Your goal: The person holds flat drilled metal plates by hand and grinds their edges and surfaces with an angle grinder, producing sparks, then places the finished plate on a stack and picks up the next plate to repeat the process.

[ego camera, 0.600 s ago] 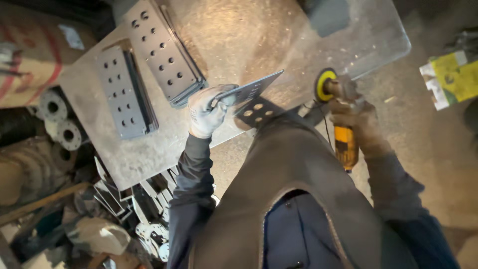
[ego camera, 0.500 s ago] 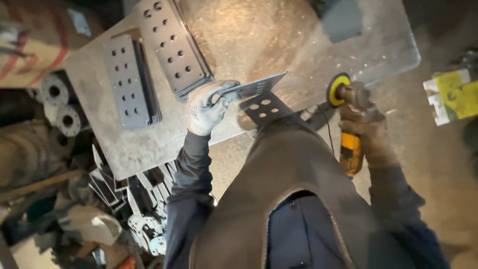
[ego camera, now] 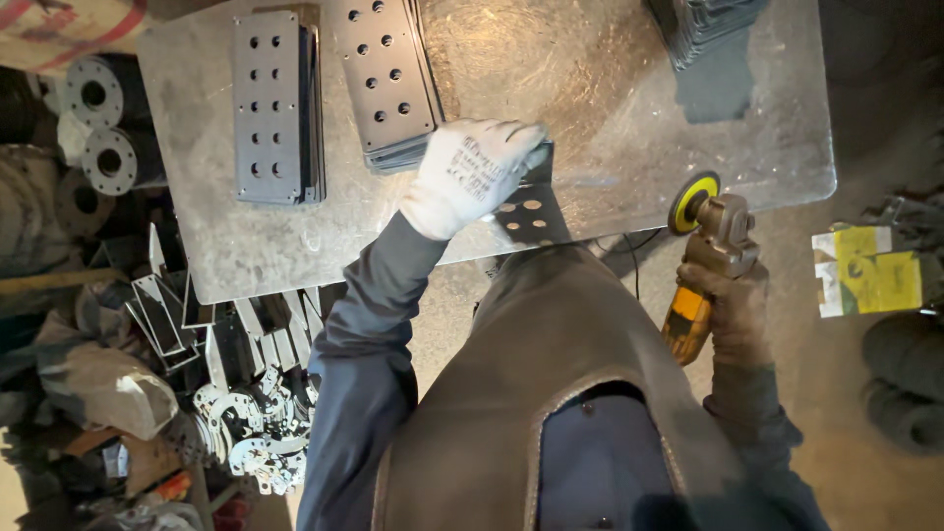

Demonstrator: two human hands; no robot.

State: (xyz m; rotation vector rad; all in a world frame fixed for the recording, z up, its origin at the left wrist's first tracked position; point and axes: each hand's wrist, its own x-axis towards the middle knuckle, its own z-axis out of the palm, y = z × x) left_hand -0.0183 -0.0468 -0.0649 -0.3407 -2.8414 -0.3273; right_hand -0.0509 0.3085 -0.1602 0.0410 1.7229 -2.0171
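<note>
Perforated steel plate, dark grey with rows of round holes, lies at the near edge of the worktop, partly overhanging toward the person's body. Its long axis runs roughly away from the person, and its far end is covered by the left hand. That hand, in a white knitted work glove, is curled down over the plate's far end; the grip looks closed on the plate's edge, though the fingers hide how much of it they wrap.

To the right of the plate, well apart from it, the right hand in a dark glove is wrapped fully around the yellow body of an angle grinder. The grinder's disc, with its yellow-green rim, sits just at the worktop's near edge, pointing toward the plate from the right. The left hand is the one on the plate; the grinder is off it.

Beyond the left hand, two stacks of similar hole-punched plates rest on the worktop, and a dark stack stands at the far right corner.
</note>
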